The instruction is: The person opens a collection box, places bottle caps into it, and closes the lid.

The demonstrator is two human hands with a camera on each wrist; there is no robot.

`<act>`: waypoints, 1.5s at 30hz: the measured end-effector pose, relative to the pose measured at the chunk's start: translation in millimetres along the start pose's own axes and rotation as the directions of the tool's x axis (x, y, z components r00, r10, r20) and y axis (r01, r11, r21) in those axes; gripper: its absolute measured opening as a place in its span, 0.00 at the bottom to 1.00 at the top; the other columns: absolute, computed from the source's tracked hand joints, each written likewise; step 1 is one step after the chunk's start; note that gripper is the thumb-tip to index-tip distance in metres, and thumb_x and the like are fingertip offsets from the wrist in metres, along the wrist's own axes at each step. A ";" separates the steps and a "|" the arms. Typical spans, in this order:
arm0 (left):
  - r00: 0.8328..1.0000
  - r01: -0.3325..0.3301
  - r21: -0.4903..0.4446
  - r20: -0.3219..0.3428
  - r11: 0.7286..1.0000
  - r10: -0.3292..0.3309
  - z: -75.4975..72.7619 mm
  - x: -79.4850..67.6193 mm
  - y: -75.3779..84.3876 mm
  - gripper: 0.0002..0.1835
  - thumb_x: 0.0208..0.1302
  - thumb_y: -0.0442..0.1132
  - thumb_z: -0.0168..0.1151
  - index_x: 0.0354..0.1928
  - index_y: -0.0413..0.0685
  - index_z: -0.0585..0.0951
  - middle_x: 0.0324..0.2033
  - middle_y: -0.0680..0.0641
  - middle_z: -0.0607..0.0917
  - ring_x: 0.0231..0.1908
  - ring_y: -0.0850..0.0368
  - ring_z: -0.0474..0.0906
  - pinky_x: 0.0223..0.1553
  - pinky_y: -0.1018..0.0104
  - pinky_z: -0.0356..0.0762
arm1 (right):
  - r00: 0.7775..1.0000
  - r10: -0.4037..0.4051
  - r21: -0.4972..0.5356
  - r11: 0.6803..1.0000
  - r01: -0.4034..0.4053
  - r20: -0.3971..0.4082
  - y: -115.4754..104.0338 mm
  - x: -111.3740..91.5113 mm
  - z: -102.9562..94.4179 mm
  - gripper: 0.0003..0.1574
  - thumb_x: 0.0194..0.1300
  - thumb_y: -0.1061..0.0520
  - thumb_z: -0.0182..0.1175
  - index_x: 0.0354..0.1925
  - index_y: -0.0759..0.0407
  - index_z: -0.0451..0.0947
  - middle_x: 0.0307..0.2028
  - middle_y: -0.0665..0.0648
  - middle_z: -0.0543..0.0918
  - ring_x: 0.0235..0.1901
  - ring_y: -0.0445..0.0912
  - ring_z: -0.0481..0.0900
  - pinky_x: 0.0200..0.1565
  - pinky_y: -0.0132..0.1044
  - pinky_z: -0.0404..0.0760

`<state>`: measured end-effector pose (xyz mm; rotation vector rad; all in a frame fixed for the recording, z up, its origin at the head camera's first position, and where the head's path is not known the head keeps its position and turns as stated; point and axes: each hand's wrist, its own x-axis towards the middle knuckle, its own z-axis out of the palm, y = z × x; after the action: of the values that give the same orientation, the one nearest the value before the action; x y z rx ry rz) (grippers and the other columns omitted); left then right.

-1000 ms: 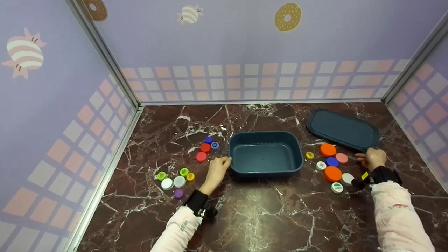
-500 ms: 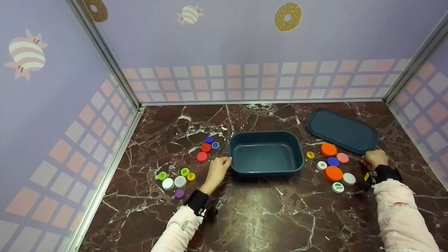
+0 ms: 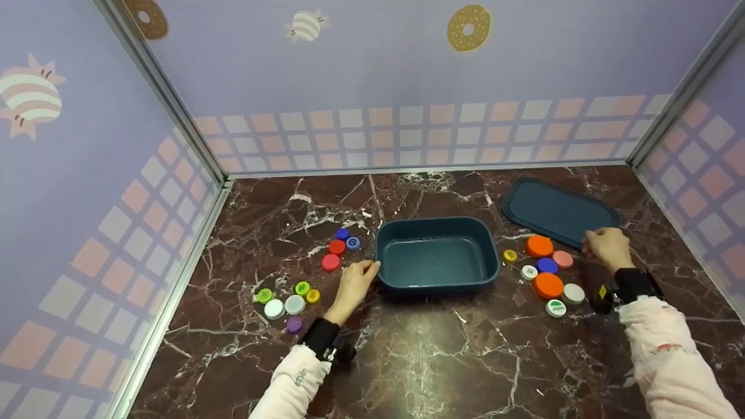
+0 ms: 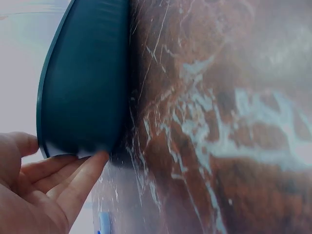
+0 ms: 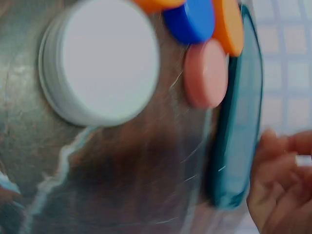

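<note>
My left hand (image 3: 354, 286) pinches the left rim of a dark teal box (image 3: 433, 286); in the left wrist view, the thumb is at the rim and the fingers lie against the outer wall. My right hand (image 3: 609, 247), fingers loosely curled with nothing seen in them, is over the near right edge of the teal lid (image 3: 556, 210). Whether it touches the lid is unclear. Right of the box lie bottle caps, among them an orange cap (image 3: 540, 246), a pink cap (image 3: 562, 259), a blue cap (image 3: 547, 265) and a white cap (image 5: 109, 61).
More caps lie left of the box, including a red cap (image 3: 331, 262), a blue cap (image 3: 353, 243), a green cap (image 3: 265, 295), a white cap (image 3: 275, 309) and a purple cap (image 3: 294, 324). Patterned walls (image 3: 349, 64) enclose the brown marbled table (image 3: 430, 355).
My right hand has moved left and away from me, from the lid's right corner to over its near edge. The lid has shifted slightly left. My left hand stays on the box.
</note>
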<state>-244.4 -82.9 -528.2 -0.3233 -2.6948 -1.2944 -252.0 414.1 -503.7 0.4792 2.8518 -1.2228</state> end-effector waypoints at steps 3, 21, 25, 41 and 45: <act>0.999 0.042 -0.029 0.007 0.999 -0.042 -5.0 0.3 -0.6 0.15 0.65 0.44 0.53 0.36 0.38 0.82 0.15 0.50 0.73 0.16 0.58 0.69 0.23 0.67 0.66 | 0.994 -0.091 -0.035 0.995 0.093 0.066 -17.7 -1.4 7.0 0.24 0.68 0.53 0.46 0.41 0.77 0.71 0.23 0.64 0.78 0.25 0.56 0.78 0.24 0.38 0.76; 0.995 0.091 -0.119 -0.021 0.989 -0.094 -18.8 4.8 -2.2 0.14 0.66 0.38 0.50 0.36 0.33 0.80 0.19 0.41 0.77 0.18 0.48 0.77 0.19 0.67 0.74 | 0.966 -0.180 -0.365 0.900 0.237 0.185 -42.2 2.5 45.2 0.36 0.60 0.44 0.58 0.53 0.72 0.67 0.45 0.75 0.71 0.39 0.65 0.72 0.38 0.57 0.69; 0.997 0.077 -0.082 -0.005 0.994 -0.078 -17.8 1.8 -3.5 0.13 0.66 0.37 0.50 0.37 0.33 0.80 0.18 0.44 0.76 0.16 0.51 0.76 0.19 0.67 0.73 | 0.959 -0.192 -0.379 0.888 0.261 0.211 -40.0 3.8 51.4 0.36 0.59 0.47 0.60 0.54 0.74 0.66 0.47 0.77 0.69 0.41 0.66 0.71 0.38 0.57 0.70; 0.997 -0.021 0.032 -0.073 0.999 0.023 -25.1 4.5 -1.6 0.07 0.59 0.31 0.55 0.36 0.35 0.80 0.26 0.46 0.81 0.25 0.55 0.74 0.30 0.62 0.71 | 0.923 -0.334 -0.299 0.876 0.379 0.191 -52.9 4.9 51.9 0.32 0.55 0.55 0.63 0.50 0.78 0.67 0.40 0.76 0.72 0.36 0.64 0.72 0.35 0.53 0.70; 0.996 -0.007 0.038 -0.094 0.999 0.011 -29.2 4.2 -4.4 0.07 0.58 0.31 0.56 0.36 0.35 0.80 0.27 0.46 0.81 0.25 0.55 0.75 0.29 0.62 0.71 | 0.903 -0.405 -0.265 0.863 0.430 0.146 -69.2 3.2 47.2 0.32 0.54 0.55 0.64 0.49 0.77 0.68 0.38 0.75 0.72 0.34 0.63 0.72 0.34 0.52 0.71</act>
<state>-248.8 -107.8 -512.5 -0.2633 -2.6328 -1.2224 -279.9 336.6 -488.0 -0.2111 3.0787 -0.7925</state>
